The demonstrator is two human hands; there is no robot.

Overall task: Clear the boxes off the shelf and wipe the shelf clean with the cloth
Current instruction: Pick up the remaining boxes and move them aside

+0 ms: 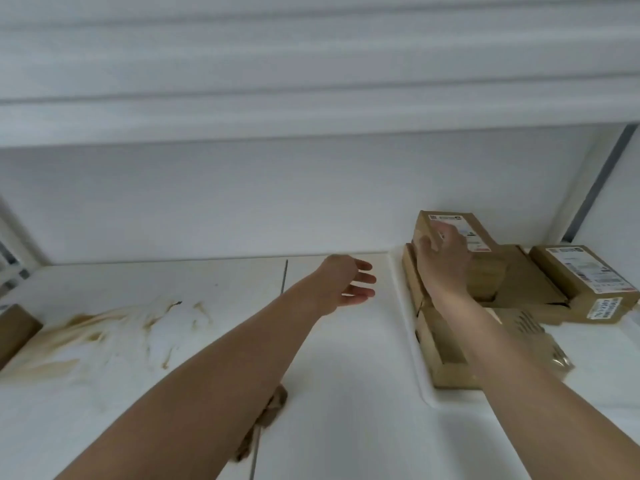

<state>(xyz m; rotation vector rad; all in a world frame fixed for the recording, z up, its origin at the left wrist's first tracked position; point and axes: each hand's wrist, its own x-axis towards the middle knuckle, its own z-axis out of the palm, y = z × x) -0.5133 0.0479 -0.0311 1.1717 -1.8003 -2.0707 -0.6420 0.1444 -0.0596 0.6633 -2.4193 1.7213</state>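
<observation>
1. The cardboard boxes are sitting at the right end of the white shelf (346,341) — a flat, rectangular labelled box (481,233) is lying on top of a lower stack of brown cartons (446,351), which is resting on a slightly raised white panel (405,306) with a rounded edge.
2. The right hand (443,254) is reaching onto that top box, fingers curling over its near-left edge and touching the cardboard; motion blur is hiding whether they are truly gripping it.
3. The left hand (346,282) is hovering above the bare shelf just left of the stack, fingers straight and spread, holding nothing.
4. Another labelled box (588,282) is lying to the right, beside the stack, on more flat cardboard.
5. Brown smeared stains (104,334) are spreading across the smooth left part of the shelf — streaky and uneven.
6. A brown box corner (14,330) is showing at the far left edge.
7. A crumpled brownish cloth (273,407) is lying under the left forearm, mostly hidden by it.
8. The white underside of an upper shelf (311,81) is overhanging everything.
</observation>
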